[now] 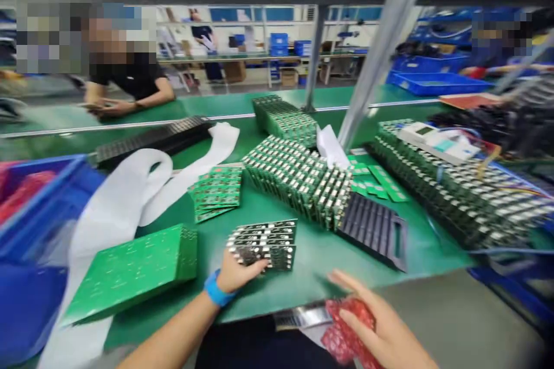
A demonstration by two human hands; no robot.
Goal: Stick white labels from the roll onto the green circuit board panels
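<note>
My left hand (242, 268), with a blue band at the wrist, is closed around a small stack of circuit boards (281, 236) standing on edge at the near middle of the table. My right hand (374, 317) is at the table's front edge, its fingers stretched and slightly blurred, thumb apart. Red bubble wrap (335, 343) lies at its palm and below its thumb, above my lap; whether the hidden fingers grip it is unclear. Beyond my left hand, a fanned stack of green boards (219, 190) rests flat.
A thick green panel stack (134, 265) and white paper strip (104, 213) lie left, beside a blue bin (26, 248). Long rows of boards (298, 176) stand mid-table, with a black slotted tray (372, 230) alongside. A metal post (376, 40) rises behind; a person (130, 81) sits opposite.
</note>
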